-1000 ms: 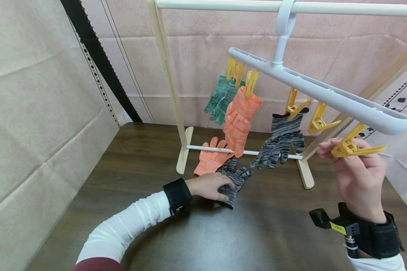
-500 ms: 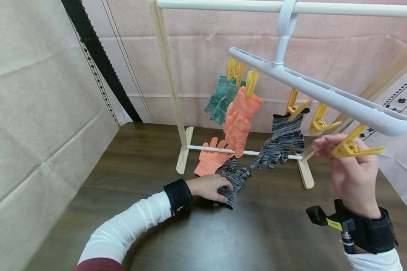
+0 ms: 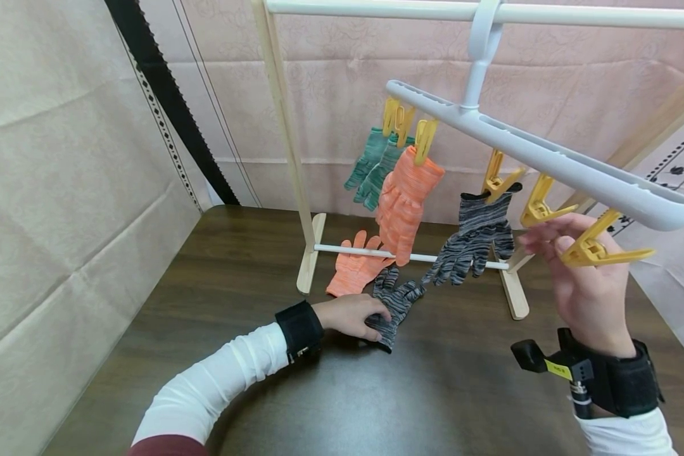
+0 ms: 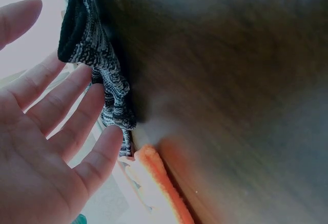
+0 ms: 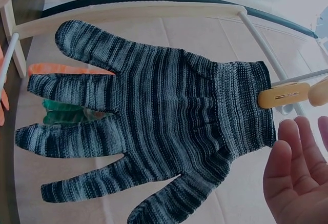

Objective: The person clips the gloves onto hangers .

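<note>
My left hand [image 3: 350, 315] lies at the cuff end of a grey-and-black striped knit glove [image 3: 398, 304] on the table. In the left wrist view its fingers are relaxed against the glove [image 4: 105, 75], with the thumb apart. My right hand [image 3: 589, 288] is raised, its fingertips near a yellow clothespin [image 3: 541, 206] that holds nothing. Another bare clothespin [image 3: 595, 244] hangs in front of this hand. A matching striped glove [image 3: 479, 231] hangs by its cuff from a third clothespin [image 3: 497, 180]. In the right wrist view, the right hand [image 5: 300, 175] holds nothing beside that cuff.
A pale blue hanger [image 3: 547, 149] hooks over the white rod [image 3: 376, 8] of a wooden-legged stand. An orange glove [image 3: 407, 202] and green gloves [image 3: 376, 171] hang at its far end. A second orange glove [image 3: 353, 269] lies on the dark table [image 3: 251, 399] under the lower bar.
My right hand has shifted left and slightly up, toward the middle bare clothespin. My left hand stays on the striped glove.
</note>
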Available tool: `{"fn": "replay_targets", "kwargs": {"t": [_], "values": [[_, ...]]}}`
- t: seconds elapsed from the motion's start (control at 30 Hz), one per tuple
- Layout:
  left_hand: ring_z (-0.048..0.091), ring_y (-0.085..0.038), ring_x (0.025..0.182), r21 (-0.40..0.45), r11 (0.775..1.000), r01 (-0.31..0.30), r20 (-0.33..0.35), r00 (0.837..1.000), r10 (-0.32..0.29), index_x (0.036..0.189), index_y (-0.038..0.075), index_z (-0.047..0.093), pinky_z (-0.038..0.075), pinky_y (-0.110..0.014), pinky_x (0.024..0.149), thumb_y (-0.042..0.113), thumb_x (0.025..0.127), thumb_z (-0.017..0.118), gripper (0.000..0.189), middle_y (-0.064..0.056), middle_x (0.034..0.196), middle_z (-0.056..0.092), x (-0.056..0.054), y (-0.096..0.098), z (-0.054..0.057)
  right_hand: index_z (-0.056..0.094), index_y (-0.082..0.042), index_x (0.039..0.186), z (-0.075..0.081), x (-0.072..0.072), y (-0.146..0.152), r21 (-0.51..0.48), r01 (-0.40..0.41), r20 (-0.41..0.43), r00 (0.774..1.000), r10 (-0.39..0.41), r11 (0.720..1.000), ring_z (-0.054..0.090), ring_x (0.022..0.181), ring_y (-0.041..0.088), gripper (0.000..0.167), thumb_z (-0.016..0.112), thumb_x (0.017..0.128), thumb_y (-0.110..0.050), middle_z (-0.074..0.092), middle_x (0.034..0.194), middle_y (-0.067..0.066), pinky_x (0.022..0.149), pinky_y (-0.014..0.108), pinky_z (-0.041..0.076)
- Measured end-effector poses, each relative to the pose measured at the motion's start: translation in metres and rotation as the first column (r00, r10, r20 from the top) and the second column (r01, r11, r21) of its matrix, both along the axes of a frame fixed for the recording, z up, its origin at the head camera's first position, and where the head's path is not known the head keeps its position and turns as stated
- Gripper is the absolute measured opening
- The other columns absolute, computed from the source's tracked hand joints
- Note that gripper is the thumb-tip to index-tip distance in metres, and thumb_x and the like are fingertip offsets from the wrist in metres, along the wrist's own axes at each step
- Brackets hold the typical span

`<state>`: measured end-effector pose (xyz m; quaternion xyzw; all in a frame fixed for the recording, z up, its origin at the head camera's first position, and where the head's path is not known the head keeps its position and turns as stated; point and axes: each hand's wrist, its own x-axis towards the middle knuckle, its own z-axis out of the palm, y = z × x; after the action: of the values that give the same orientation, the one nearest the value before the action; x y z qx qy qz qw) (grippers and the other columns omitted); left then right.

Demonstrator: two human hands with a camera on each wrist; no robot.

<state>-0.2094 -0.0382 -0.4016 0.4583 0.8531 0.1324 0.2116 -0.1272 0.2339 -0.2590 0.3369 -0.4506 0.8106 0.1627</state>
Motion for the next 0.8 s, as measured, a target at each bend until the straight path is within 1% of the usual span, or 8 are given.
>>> {"fn": "replay_targets", "kwargs": {"t": [0.17, 0.4, 0.47, 0.6, 0.8], "values": [[0.047, -0.013, 0.110, 0.005, 1.000, 0.003, 0.003, 1.000, -0.003, 0.118, 0.019, 0.054, 0.038, -0.028, 0.093, 0.033, 0.084, 0.056, 0.036, 0.001, 0.124, 0.052, 0.000, 0.000, -0.001, 0.048, 0.015, 0.108, 0.002, -0.003, -0.002, 0.029, 0.003, 0.002, 1.000, -0.003, 1.000, 0.058, 0.089, 0.029, 0.024, 0.045, 0.085, 0.011, 0.061, 0.098, 0.022, 0.081, 0.033, 0.045], [0.047, -0.012, 0.110, 0.022, 1.000, 0.008, 0.007, 1.000, -0.008, 0.116, 0.019, 0.055, 0.038, -0.027, 0.093, 0.032, 0.084, 0.057, 0.034, 0.002, 0.123, 0.052, -0.001, -0.001, -0.003, 0.045, 0.015, 0.113, 0.006, -0.006, -0.004, 0.092, 0.009, -0.015, 1.000, -0.007, 0.996, 0.057, 0.095, 0.029, 0.027, 0.044, 0.088, 0.007, 0.057, 0.110, 0.024, 0.082, 0.031, 0.044], [0.047, -0.012, 0.110, 0.028, 1.000, 0.013, 0.011, 1.000, -0.013, 0.116, 0.020, 0.055, 0.038, -0.027, 0.093, 0.030, 0.084, 0.057, 0.033, 0.003, 0.123, 0.053, -0.002, -0.002, -0.004, 0.044, 0.014, 0.115, 0.007, -0.008, -0.005, 0.105, -0.002, -0.023, 1.000, 0.004, 0.994, 0.055, 0.097, 0.029, 0.029, 0.044, 0.088, 0.006, 0.056, 0.112, 0.024, 0.082, 0.031, 0.043], [0.046, -0.011, 0.112, 0.038, 0.999, 0.021, 0.025, 0.999, -0.022, 0.116, 0.020, 0.055, 0.037, -0.027, 0.094, 0.025, 0.084, 0.057, 0.033, 0.003, 0.123, 0.052, -0.003, -0.002, -0.007, 0.044, 0.012, 0.118, 0.009, -0.010, -0.007, 0.120, -0.043, -0.036, 0.998, 0.048, 0.992, 0.053, 0.101, 0.029, 0.032, 0.048, 0.088, 0.001, 0.056, 0.113, 0.022, 0.082, 0.031, 0.042], [0.042, -0.014, 0.119, 0.026, 1.000, 0.012, 0.060, 0.998, -0.014, 0.117, 0.019, 0.057, 0.034, -0.029, 0.098, 0.017, 0.083, 0.057, 0.034, 0.002, 0.131, 0.048, -0.002, -0.003, -0.004, 0.045, 0.009, 0.118, 0.016, -0.013, -0.010, 0.128, -0.077, -0.043, 0.996, 0.083, 0.989, 0.051, 0.101, 0.028, 0.039, 0.055, 0.086, -0.010, 0.055, 0.112, 0.021, 0.084, 0.032, 0.040]]}}
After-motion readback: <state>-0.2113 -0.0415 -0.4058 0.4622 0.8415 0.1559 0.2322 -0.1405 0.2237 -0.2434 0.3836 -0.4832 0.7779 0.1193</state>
